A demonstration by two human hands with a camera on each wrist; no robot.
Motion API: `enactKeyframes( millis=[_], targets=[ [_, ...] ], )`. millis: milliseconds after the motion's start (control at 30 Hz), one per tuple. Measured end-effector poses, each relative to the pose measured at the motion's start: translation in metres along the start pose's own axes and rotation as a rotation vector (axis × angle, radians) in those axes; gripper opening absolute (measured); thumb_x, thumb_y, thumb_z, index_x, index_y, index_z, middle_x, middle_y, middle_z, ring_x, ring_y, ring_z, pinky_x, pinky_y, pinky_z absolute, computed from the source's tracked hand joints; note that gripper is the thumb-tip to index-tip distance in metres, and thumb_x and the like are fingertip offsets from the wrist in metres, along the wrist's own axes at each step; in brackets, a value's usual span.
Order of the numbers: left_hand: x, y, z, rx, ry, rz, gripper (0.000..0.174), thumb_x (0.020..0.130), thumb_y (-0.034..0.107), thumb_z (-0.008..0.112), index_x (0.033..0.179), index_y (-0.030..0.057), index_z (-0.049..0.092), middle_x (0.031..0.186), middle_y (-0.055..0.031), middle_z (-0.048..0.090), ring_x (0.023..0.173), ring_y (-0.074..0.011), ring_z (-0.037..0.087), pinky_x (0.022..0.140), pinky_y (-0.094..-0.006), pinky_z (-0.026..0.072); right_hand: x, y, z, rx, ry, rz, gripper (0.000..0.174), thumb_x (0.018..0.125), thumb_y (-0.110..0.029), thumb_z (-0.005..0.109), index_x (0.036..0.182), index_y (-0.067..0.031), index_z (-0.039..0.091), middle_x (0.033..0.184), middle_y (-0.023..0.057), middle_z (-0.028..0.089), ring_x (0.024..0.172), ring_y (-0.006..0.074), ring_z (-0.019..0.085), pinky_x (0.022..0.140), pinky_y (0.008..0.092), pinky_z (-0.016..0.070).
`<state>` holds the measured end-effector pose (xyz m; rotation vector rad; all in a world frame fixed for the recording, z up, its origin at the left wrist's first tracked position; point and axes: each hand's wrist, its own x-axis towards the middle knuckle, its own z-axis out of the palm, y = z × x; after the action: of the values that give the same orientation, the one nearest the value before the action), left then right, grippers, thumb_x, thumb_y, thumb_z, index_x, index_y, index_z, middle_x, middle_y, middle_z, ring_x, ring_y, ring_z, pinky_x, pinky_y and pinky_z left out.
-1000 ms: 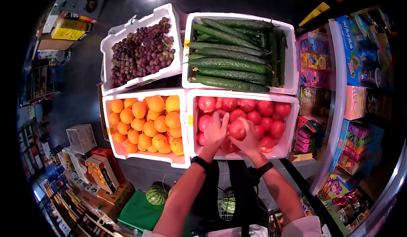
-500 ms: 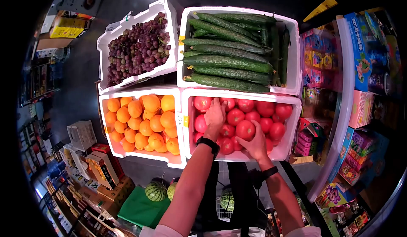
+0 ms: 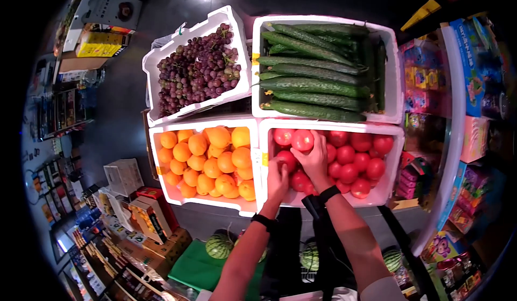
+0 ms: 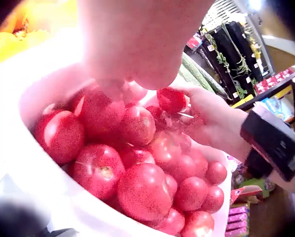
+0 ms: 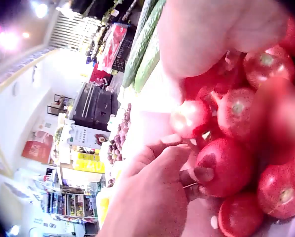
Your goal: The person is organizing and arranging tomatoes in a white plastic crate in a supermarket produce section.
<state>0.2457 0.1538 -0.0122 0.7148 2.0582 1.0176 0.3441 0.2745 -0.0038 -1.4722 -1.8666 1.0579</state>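
Both hands are in the white foam box (image 3: 396,172) of tomatoes. My right hand (image 3: 316,160) grips a red tomato (image 3: 302,140) near the far left corner, thumb and fingers round its near and right sides. In the left wrist view that tomato (image 4: 171,100) shows beside the right hand (image 4: 211,116). My left hand (image 3: 277,180) is by the box's left wall, with curled fingers on another tomato (image 3: 287,160). The right wrist view shows the left hand (image 5: 155,190) with its fingertips against that tomato (image 5: 226,168). More tomatoes (image 3: 361,163) fill the right side.
Foam boxes of oranges (image 3: 207,161), grapes (image 3: 199,69) and cucumbers (image 3: 318,85) adjoin the tomato box to the left and beyond. Boxed goods (image 3: 425,75) stand along the right. Watermelons (image 3: 219,246) and a green cloth (image 3: 194,266) lie low in front.
My right hand has moved left and farther off across the box, gripping a tomato. The left hand has come back from the far side to a tomato by the left wall. The view has shifted.
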Motion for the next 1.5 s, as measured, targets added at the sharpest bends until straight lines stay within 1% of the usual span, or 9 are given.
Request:
enactKeyframes(
  millis=[367,633,767,867,1000,1267,1333,1400,1500],
  targets=[
    [-0.024,0.016,-0.014,-0.003,-0.033,0.013,0.027,0.096,0.002,0.059,0.122,-0.0016,0.053,0.119,-0.0169,0.056,0.098,-0.0234,0.060,0.083,-0.0297,0.0505,-0.009,-0.024,0.046,-0.020,0.089,-0.074,0.079,0.067,-0.022,0.089,0.134,-0.0024,0.051,0.122,0.0182,0.055,0.113,0.0393,0.053,0.100,0.0481,0.0447],
    [-0.040,0.026,-0.031,-0.205,0.004,-0.062,0.024,0.099,0.004,0.057,0.123,-0.0005,0.054,0.091,-0.0081,0.061,0.075,-0.0141,0.062,0.070,-0.0285,0.0549,-0.013,-0.031,0.040,0.050,0.026,-0.048,0.077,0.067,-0.019,0.089,0.133,-0.0043,0.051,0.123,0.0178,0.056,0.115,0.0398,0.055,0.098,0.0469,0.0475],
    [-0.047,0.016,-0.033,-0.161,0.019,-0.001,0.024,0.099,0.005,0.057,0.123,-0.0004,0.054,0.092,-0.0075,0.060,0.072,-0.0138,0.062,0.068,-0.0266,0.0553,-0.025,-0.024,0.024,0.001,-0.105,-0.182,0.075,0.066,-0.014,0.087,0.132,-0.0036,0.051,0.123,0.0168,0.056,0.113,0.0396,0.057,0.097,0.0469,0.0486],
    [-0.052,0.021,-0.040,-0.257,-0.052,-0.175,0.026,0.101,0.006,0.055,0.127,0.0000,0.052,0.107,-0.0084,0.059,0.090,-0.0142,0.059,0.078,-0.0268,0.0516,-0.029,-0.022,0.029,-0.072,-0.158,-0.266,0.076,0.065,-0.011,0.085,0.132,-0.0026,0.051,0.124,0.0165,0.056,0.112,0.0400,0.057,0.095,0.0467,0.0494],
    [-0.054,0.003,-0.045,-0.228,-0.059,-0.132,0.026,0.102,0.008,0.055,0.127,0.0004,0.051,0.106,-0.0068,0.060,0.083,-0.0116,0.060,0.067,-0.0233,0.0502,-0.034,-0.027,0.046,-0.010,-0.135,-0.203,0.076,0.066,-0.012,0.085,0.133,-0.0024,0.050,0.124,0.0170,0.056,0.114,0.0384,0.057,0.095,0.0463,0.0490],
    [-0.055,-0.006,-0.050,-0.159,-0.026,0.035,0.026,0.102,0.006,0.056,0.127,0.0005,0.051,0.101,-0.0061,0.062,0.077,-0.0094,0.059,0.064,-0.0226,0.0492,-0.023,-0.037,0.017,-0.160,-0.369,-0.157,0.096,0.068,-0.033,0.087,0.148,-0.0064,0.043,0.135,0.0166,0.050,0.125,0.0386,0.047,0.104,0.0481,0.0422],
    [-0.061,-0.005,-0.053,-0.186,-0.110,-0.061,0.028,0.102,0.007,0.059,0.127,0.0002,0.049,0.100,-0.0056,0.062,0.077,-0.0092,0.060,0.066,-0.0227,0.0497,-0.015,-0.031,-0.010,0.193,-0.208,-0.135,0.068,0.078,-0.031,0.084,0.135,-0.0052,0.058,0.119,0.0178,0.060,0.108,0.0336,0.060,0.094,0.0413,0.0486],
    [-0.062,-0.002,-0.053,-0.218,-0.047,-0.070,0.023,0.101,0.011,0.061,0.120,-0.0004,0.055,0.091,-0.0043,0.064,0.073,-0.0087,0.061,0.065,-0.0227,0.0502,-0.015,-0.026,-0.031,0.187,-0.265,0.053,0.036,0.085,-0.025,0.077,0.113,-0.0022,0.068,0.102,0.0175,0.065,0.089,0.0342,0.064,0.081,0.0423,0.0506],
    [-0.062,-0.001,-0.061,-0.102,-0.176,-0.152,0.022,0.100,0.020,0.064,0.090,-0.0005,0.065,0.063,-0.0071,0.065,0.062,-0.0152,0.067,0.059,-0.0306,0.0515,-0.029,0.019,-0.066,-0.110,-0.280,-0.060,0.012,0.092,-0.011,0.064,0.100,-0.0031,0.068,0.096,0.0191,0.065,0.085,0.0402,0.061,0.075,0.0488,0.0476]
  ],
)
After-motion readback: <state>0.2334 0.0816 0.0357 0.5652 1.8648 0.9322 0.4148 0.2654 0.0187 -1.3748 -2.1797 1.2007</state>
